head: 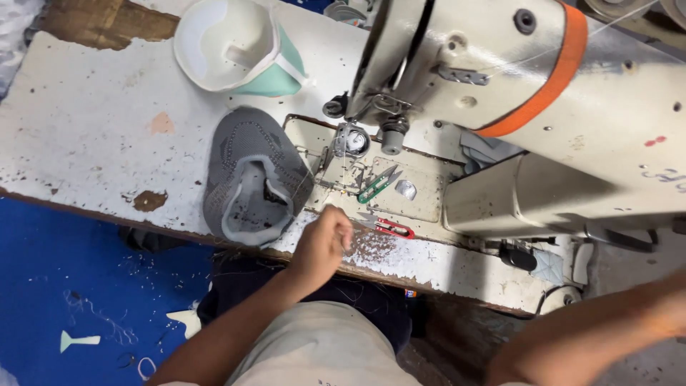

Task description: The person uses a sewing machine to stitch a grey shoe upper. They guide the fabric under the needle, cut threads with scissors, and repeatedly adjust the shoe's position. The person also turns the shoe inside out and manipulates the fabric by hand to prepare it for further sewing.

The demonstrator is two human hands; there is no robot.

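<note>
Your left hand [325, 243] is pinched on a thread [341, 171] at the table's [93, 129] near edge, drawing it from the sewing machine's [500, 86] needle area; the grey shoe upper [250, 179] lies just beside it, untouched; this looks like threading or trimming; next you'd likely need the red snips [389, 227] near your knuckles; your right hand is out of view, only the forearm shows

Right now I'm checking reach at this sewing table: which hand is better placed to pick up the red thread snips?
Probably the left hand. It hovers at the table's front edge, right beside the red thread snips. The right forearm runs off the picture's right side, so its hand is out of view.
</note>
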